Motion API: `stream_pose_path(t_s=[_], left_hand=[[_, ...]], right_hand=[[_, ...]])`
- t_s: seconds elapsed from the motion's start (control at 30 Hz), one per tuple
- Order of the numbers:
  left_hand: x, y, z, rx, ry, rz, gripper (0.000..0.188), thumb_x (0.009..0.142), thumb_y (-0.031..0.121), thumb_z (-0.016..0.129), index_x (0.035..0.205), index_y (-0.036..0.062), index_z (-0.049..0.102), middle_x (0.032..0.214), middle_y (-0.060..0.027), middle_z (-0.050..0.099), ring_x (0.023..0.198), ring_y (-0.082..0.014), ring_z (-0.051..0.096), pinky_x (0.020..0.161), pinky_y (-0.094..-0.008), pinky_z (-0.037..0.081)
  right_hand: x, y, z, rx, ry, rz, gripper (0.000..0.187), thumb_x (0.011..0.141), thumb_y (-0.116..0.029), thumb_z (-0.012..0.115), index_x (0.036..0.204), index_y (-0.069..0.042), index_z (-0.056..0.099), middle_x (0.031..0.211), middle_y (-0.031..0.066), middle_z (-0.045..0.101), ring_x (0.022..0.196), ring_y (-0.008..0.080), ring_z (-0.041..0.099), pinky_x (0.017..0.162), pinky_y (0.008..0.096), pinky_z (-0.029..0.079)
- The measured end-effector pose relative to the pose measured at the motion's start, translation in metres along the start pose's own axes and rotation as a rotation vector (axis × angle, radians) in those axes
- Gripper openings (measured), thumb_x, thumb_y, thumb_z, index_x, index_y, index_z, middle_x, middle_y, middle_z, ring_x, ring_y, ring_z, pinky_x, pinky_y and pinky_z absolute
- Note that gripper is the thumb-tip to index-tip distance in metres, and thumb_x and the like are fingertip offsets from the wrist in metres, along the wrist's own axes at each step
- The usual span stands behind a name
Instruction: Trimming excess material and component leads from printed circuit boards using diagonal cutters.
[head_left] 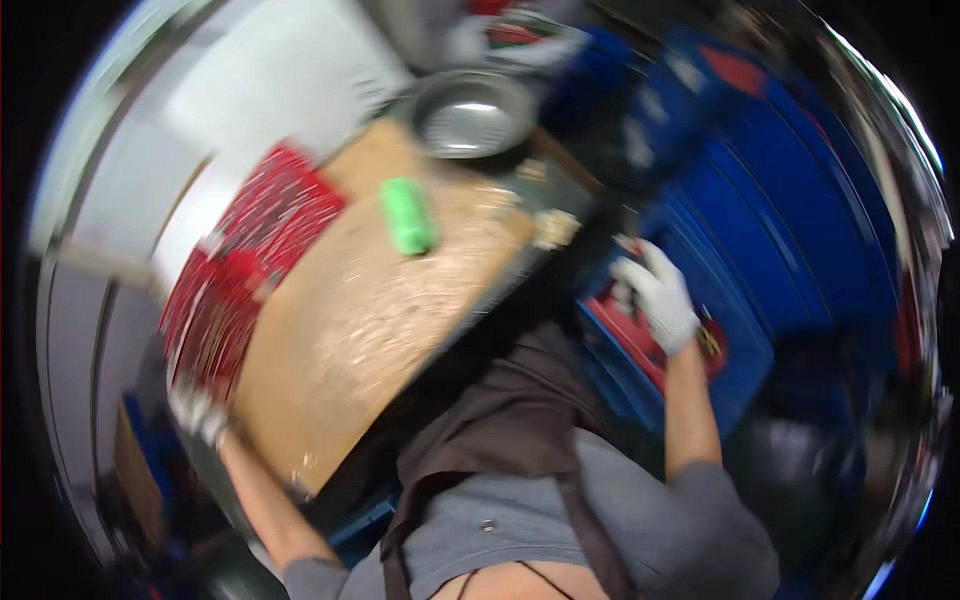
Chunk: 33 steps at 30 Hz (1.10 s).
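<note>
My right hand (655,300), in a white glove, is raised over a red tray (630,335) that rests on a blue bin (735,370). Its fingers are bent together, and a small blurred thing shows at their tips; I cannot make out what it is. Far to the left, my left hand (200,412), also white-gloved, is at the near end of a red container (205,310) along the table's left side. Motion smears its fingers, so their grip is unclear. Between the hands lies a tan work board (300,400) with many small shiny bits scattered on it.
A bright green, rounded object (405,215) lies on the board. Behind it stands a round grey metal bowl (472,115). Pale crumpled pieces (555,228) sit at the board's right corner. Large blue bins (790,220) are stacked at the right; a white surface (280,80) extends at the back left.
</note>
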<state>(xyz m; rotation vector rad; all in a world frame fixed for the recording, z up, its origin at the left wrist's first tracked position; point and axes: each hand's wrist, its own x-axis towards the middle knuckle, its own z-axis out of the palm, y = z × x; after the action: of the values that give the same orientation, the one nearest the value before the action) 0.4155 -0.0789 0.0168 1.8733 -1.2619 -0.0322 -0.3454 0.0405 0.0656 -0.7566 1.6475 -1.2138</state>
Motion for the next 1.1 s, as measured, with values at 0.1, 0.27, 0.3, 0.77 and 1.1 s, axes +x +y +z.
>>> stream_pose_path(t_s=[0.1, 0.27, 0.3, 0.77, 1.1], left_hand=[[-0.013, -0.016, 0.002, 0.075, 0.149, 0.019, 0.048, 0.108, 0.038, 0.048, 0.133, 0.0008, 0.064, 0.129, -0.0220, 0.068, 0.115, -0.0325, 0.066, 0.098, -0.0395, 0.053], [-0.002, -0.009, 0.006, 0.203, 0.055, 0.102, 0.064, 0.107, 0.051, 0.048, 0.140, -0.0015, 0.059, 0.139, -0.0229, 0.063, 0.123, -0.0354, 0.062, 0.106, -0.0399, 0.049], [0.000, -0.009, 0.003, 0.223, 0.044, 0.101, 0.065, 0.106, 0.053, 0.047, 0.141, -0.0009, 0.059, 0.140, -0.0225, 0.062, 0.125, -0.0355, 0.062, 0.106, -0.0400, 0.049], [-0.024, 0.049, -0.065, -0.101, 0.249, -0.360, 0.075, 0.104, 0.059, 0.048, 0.141, -0.0049, 0.057, 0.133, -0.0232, 0.064, 0.113, -0.0333, 0.067, 0.092, -0.0418, 0.058], [-0.047, 0.154, -0.050, -0.396, 0.088, -0.224, 0.056, 0.106, 0.045, 0.050, 0.142, 0.0022, 0.057, 0.135, -0.0169, 0.062, 0.121, -0.0295, 0.063, 0.101, -0.0400, 0.051]], right_hand=[[-0.003, 0.029, -0.029, 0.033, 0.067, 0.021, 0.039, 0.095, -0.017, 0.065, 0.131, -0.002, 0.060, 0.081, 0.0030, 0.062, 0.064, 0.0119, 0.061, 0.058, 0.0279, 0.051], [-0.024, 0.114, -0.137, 0.124, 0.531, -0.004, 0.034, 0.091, -0.012, 0.068, 0.124, -0.005, 0.062, 0.079, 0.0021, 0.059, 0.063, 0.0100, 0.059, 0.054, 0.0268, 0.051], [-0.025, 0.134, -0.160, 0.093, 0.609, 0.052, 0.033, 0.090, -0.010, 0.068, 0.122, -0.005, 0.062, 0.077, 0.0019, 0.058, 0.061, 0.0100, 0.057, 0.052, 0.0268, 0.048], [0.137, 0.327, -0.223, -0.018, 0.496, 0.524, 0.038, 0.082, -0.011, 0.070, 0.120, -0.011, 0.065, 0.079, 0.0078, 0.064, 0.068, 0.0207, 0.060, 0.055, 0.0414, 0.048], [0.127, 0.339, -0.231, 0.353, 0.340, 0.448, 0.013, 0.086, -0.016, 0.075, 0.097, -0.017, 0.069, 0.072, 0.0013, 0.060, 0.050, 0.0155, 0.049, 0.042, 0.0303, 0.037]])
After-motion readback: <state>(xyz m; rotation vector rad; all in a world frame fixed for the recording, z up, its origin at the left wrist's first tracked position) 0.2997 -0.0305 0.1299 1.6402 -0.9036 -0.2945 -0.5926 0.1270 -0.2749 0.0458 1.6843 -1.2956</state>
